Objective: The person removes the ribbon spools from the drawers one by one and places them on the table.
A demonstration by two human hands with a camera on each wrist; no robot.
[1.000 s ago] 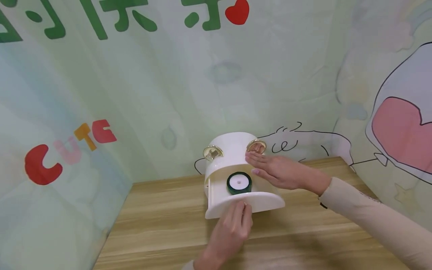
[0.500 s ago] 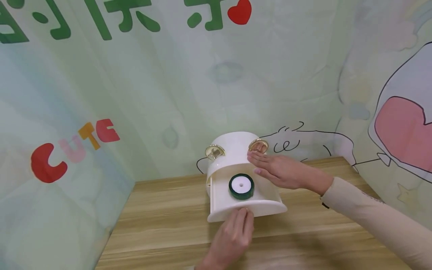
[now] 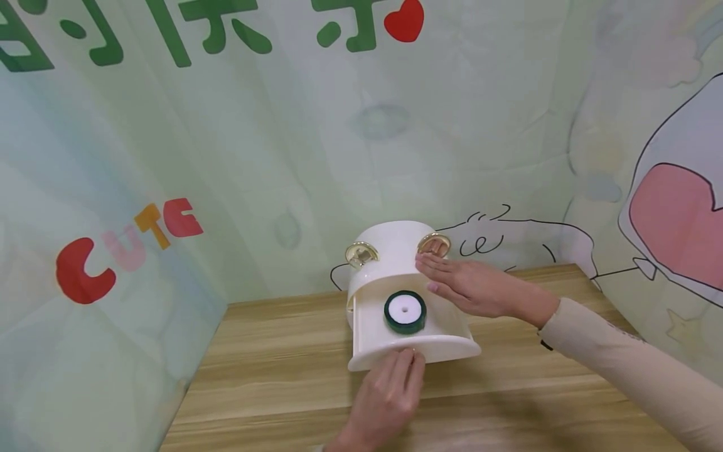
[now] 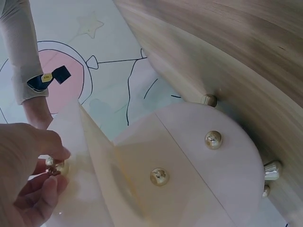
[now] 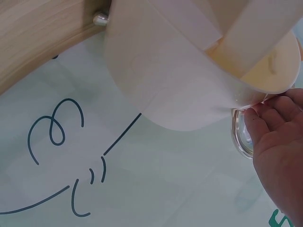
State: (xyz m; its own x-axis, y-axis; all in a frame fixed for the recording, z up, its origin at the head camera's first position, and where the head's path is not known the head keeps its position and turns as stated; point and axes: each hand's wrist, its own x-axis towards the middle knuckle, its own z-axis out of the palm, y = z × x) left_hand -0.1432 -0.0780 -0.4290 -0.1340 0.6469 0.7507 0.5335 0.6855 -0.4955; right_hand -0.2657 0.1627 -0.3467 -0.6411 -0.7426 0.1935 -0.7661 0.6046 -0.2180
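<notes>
A white rounded drawer box point(image 3: 390, 242) stands on the table, with two gold ear-like rings point(image 3: 361, 253) on top. Its top drawer point(image 3: 367, 323) is pulled out toward me. Inside that drawer lies a green ribbon spool point(image 3: 405, 311) with a white centre. My left hand point(image 3: 384, 395) is at the drawer front; in the left wrist view its thumb and fingers pinch the gold knob point(image 4: 53, 166). My right hand point(image 3: 474, 285) rests with straight fingers on the box's upper right side, beside the right gold ring point(image 5: 242, 135).
Lower drawer fronts with gold knobs point(image 4: 213, 140) show in the left wrist view, and small gold feet point(image 4: 272, 170) meet the wooden table point(image 3: 271, 364). A printed cloth backdrop point(image 3: 294, 157) hangs close behind and at both sides.
The top drawer has come slightly farther out toward me with my left hand, showing more of the spool. Over the last half second little differs. My right hand has stayed on the box.
</notes>
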